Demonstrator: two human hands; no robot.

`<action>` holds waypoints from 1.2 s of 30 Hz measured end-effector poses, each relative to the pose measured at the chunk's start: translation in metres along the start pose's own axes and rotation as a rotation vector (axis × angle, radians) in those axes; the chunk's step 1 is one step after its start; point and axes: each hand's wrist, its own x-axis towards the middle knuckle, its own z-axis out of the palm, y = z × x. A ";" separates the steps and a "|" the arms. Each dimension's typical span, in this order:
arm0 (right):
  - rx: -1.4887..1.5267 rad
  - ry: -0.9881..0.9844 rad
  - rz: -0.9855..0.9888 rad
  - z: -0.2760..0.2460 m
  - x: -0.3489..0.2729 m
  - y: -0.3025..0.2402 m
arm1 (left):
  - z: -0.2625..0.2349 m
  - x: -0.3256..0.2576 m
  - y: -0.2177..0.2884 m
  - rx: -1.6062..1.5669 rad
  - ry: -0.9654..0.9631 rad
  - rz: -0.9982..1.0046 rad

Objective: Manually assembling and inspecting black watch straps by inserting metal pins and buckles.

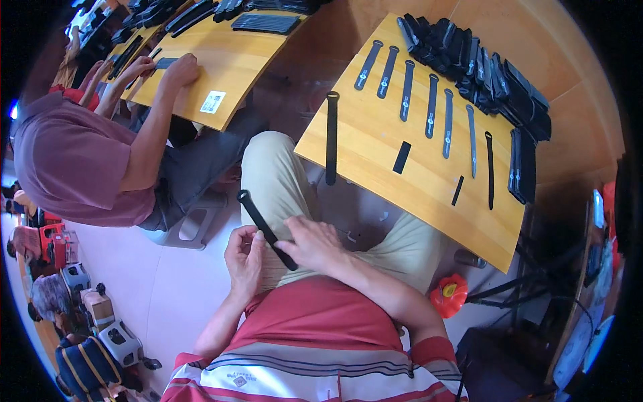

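Observation:
A black hook-and-loop strap [258,218] with a looped upper end slants over my lap. My left hand [244,260] pinches it near its middle between thumb and fingers. My right hand [313,244] grips at its lower part, with the thumb against the strap's edge and some fingers curled out of sight. On the wooden table [365,151] ahead to the right, several grey straps [406,90] lie in a spaced row. A longer black strap [331,137] hangs partly over the near edge. Two short black pieces [402,157] [457,190] and a thin black strap [489,171] lie closer.
Stacked bundles of black straps [469,63] line the table's far side. At left, a person in a purple shirt [74,161] works at another wooden table [228,57]. A red-orange round object [449,295] stands by the table's legs. Stools and bags are at lower left.

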 end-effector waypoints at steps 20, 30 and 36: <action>0.782 -0.181 0.004 0.011 -0.013 -0.003 | 0.000 -0.025 -0.003 -0.196 -0.090 -0.155; 0.757 -0.211 -0.057 -0.004 -0.022 0.001 | 0.001 -0.015 -0.007 -0.312 0.039 -0.241; 0.676 -0.101 -0.142 -0.008 -0.023 0.000 | -0.004 -0.009 -0.013 -0.368 0.066 -0.200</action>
